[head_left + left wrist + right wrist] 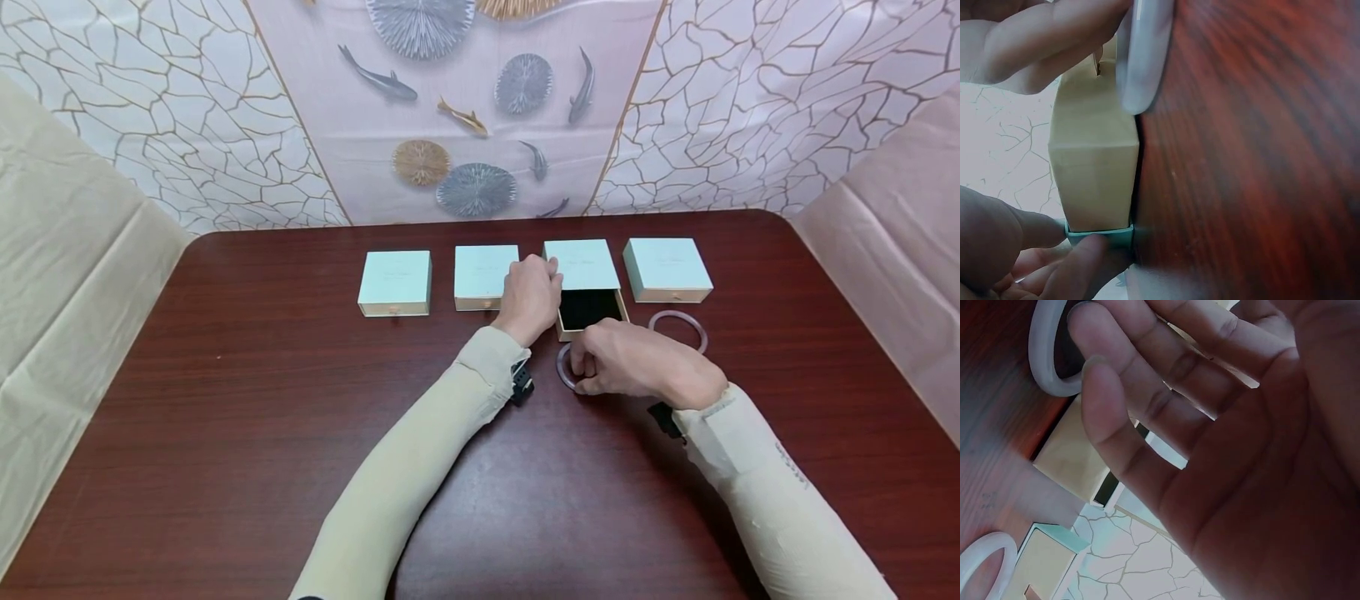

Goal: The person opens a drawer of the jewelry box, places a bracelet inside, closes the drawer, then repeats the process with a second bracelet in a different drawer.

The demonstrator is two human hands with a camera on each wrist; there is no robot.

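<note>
My left hand (528, 287) had its grip closed on the box (581, 265), drawer (1094, 187) partly out; my right hand (633, 362) pinched a bangle (1149, 56) just in front. Reckoned a loose pinch could drop it, slack left hold could let the box slide.

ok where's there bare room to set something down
Free: the table left of the leftmost box and left sleeve; also between that sleeve and the right sleeve. Crowded: around the open box, with left hand, right hand, gripped bangle and loose bangle.
</note>
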